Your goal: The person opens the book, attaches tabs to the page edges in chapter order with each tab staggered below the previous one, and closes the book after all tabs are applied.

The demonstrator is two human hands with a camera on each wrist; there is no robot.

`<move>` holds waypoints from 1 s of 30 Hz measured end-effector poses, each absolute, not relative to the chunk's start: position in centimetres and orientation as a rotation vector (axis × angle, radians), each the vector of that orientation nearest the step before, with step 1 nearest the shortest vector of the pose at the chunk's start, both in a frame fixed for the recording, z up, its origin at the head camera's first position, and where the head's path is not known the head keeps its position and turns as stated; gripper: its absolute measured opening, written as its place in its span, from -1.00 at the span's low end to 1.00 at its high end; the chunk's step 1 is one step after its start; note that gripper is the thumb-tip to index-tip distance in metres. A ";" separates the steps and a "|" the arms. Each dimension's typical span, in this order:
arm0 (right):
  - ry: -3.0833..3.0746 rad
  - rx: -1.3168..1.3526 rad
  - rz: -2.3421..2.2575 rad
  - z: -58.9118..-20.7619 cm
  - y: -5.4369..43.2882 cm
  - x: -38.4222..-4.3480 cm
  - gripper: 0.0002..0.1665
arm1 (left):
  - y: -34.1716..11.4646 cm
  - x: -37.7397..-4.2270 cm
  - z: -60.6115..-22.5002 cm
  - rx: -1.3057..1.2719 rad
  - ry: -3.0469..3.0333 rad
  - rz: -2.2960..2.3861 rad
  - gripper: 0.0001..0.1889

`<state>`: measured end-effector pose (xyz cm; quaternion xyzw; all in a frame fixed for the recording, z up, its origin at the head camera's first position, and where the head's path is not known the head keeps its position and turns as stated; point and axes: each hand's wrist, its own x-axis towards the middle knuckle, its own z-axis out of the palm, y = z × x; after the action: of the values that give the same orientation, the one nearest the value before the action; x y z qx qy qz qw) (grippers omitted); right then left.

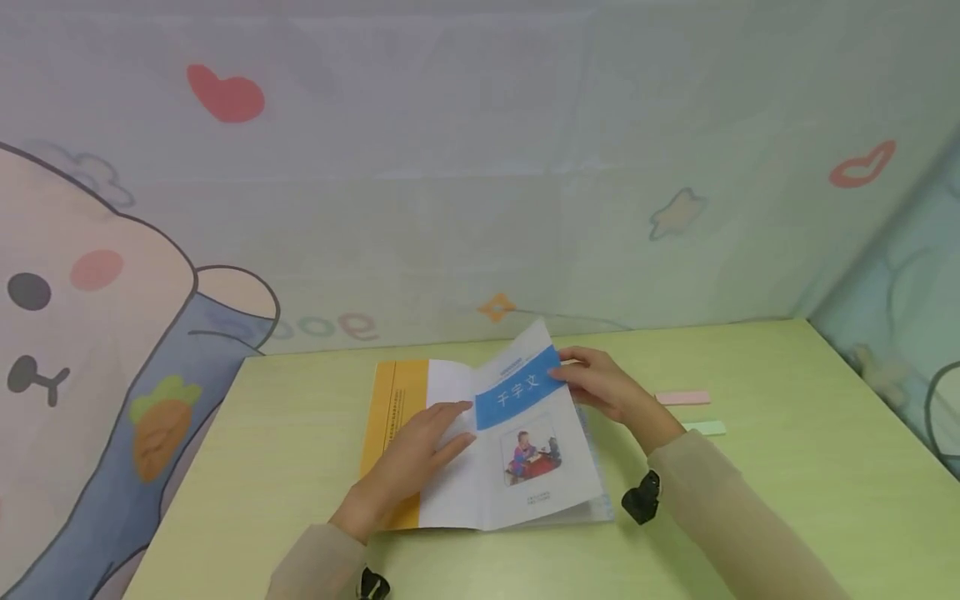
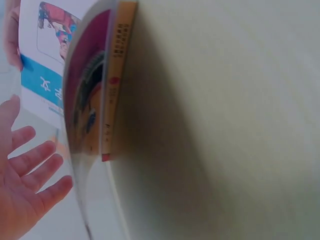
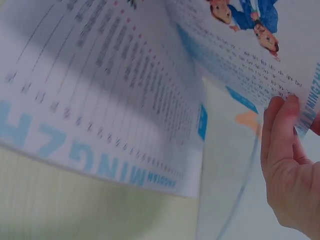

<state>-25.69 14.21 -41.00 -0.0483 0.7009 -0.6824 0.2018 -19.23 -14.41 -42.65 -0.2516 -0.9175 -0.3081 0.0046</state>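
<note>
Beige sleeves [image 1: 738, 508] occupy the foreground. Left hand [image 1: 412, 454]: fingers spread over the left page [image 1: 450, 379] of the open book [image 1: 486, 479], which lies on the pale-green table [image 1: 795, 467]; contact cannot be confirmed. Right hand [image 1: 603, 385]: thumb and fingers pinch the raised right page [image 1: 534, 429] at its outer edge. Rightward: green strip [image 1: 707, 427], then pink strip [image 1: 682, 398]. Printed backdrop [image 1: 450, 208] behind.

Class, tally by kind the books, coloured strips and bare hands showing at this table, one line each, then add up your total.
Book: 1, open
Strips: 2, a pink strip and a green strip
Hands: 2, the left hand and the right hand
Total: 5
</note>
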 end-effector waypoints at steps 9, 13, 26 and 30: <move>1.946 -0.304 -1.965 -39.8 11.4 -25.0 -0.45 | -12.4 -19.7 -40.8 -0.530 -2.714 -1.630 -0.53; 1.995 -0.421 -1.949 -39.8 10.0 -24.8 -0.53 | -11.9 -19.9 -40.0 -0.379 -2.527 -1.975 -0.58; 2.129 -0.730 -1.752 -40.5 5.1 -23.6 -0.64 | -13.2 -19.9 -39.2 0.001 -2.260 -2.393 -0.52; 2.203 -0.743 -1.689 -40.4 3.6 -23.0 -0.67 | -14.7 -19.7 -39.6 0.106 -2.293 -2.324 -0.54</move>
<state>-23.02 3.62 -40.38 -0.2561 0.7599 -0.5824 0.1335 -19.70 -14.67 -39.65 0.0324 -0.7007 -0.7100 -0.0622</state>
